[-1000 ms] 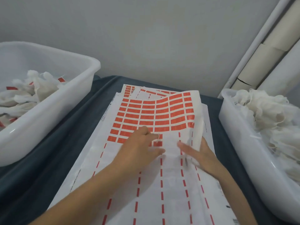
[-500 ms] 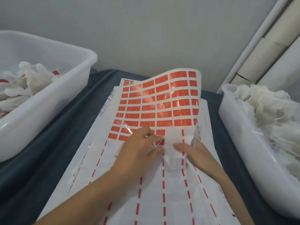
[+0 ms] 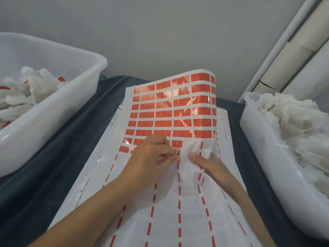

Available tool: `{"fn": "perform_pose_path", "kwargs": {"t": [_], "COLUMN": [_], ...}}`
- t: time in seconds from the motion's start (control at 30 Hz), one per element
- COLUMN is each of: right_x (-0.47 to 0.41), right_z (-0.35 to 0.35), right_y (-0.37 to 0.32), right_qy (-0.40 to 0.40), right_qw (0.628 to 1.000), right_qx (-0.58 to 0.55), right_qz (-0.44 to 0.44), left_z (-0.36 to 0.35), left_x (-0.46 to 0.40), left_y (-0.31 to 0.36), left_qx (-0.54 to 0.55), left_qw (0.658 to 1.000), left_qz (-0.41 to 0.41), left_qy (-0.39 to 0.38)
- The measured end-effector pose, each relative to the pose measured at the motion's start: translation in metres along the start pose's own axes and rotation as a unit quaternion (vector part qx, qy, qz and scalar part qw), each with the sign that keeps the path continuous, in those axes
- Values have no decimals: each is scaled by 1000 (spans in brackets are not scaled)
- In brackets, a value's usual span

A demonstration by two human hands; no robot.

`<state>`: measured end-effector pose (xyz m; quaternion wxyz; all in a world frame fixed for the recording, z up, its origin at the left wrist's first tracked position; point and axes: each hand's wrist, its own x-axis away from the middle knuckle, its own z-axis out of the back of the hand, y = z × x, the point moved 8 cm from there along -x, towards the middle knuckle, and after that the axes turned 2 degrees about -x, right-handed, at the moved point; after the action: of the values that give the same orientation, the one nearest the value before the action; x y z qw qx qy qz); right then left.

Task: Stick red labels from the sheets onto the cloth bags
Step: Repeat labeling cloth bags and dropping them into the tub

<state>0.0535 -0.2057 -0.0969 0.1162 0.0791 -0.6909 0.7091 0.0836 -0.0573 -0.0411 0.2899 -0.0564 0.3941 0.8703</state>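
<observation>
My left hand (image 3: 151,155) pinches a red label (image 3: 177,152) beside the small cloth bag (image 3: 194,157) my right hand (image 3: 210,166) presses flat on the label sheet (image 3: 170,107). Two tubs: the left tub (image 3: 53,111) holds labelled bags, the right tub (image 3: 267,157) a large unlabelled heap. I judge much work remains.

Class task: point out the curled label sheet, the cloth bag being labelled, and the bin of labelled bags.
label sheet (image 3: 178,104), head view, glossy raised part.
cloth bag (image 3: 192,148), head view, crumpled top.
bin of labelled bags (image 3: 58,111), head view, near wall.
</observation>
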Motion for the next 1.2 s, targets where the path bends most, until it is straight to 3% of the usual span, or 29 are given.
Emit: {"fn": "perform_pose_path", "kwargs": {"t": [0.43,0.83,1.2], "right_x": [-2,-2,-1], "right_z": [2,4,4], "right_y": [2,3,1], "right_qy": [21,34,48], "right_qw": [1000,999,999], "right_qx": [7,7,22], "right_qz": [-10,-15,-13], "left_z": [3,3,6], "left_x": [2,-1,1], "left_y": [14,6,12], "left_qx": [-11,4,-17], "left_qw": [997,999,996], "left_qz": [-74,-54,-93], "left_qy": [0,-3,1]}}
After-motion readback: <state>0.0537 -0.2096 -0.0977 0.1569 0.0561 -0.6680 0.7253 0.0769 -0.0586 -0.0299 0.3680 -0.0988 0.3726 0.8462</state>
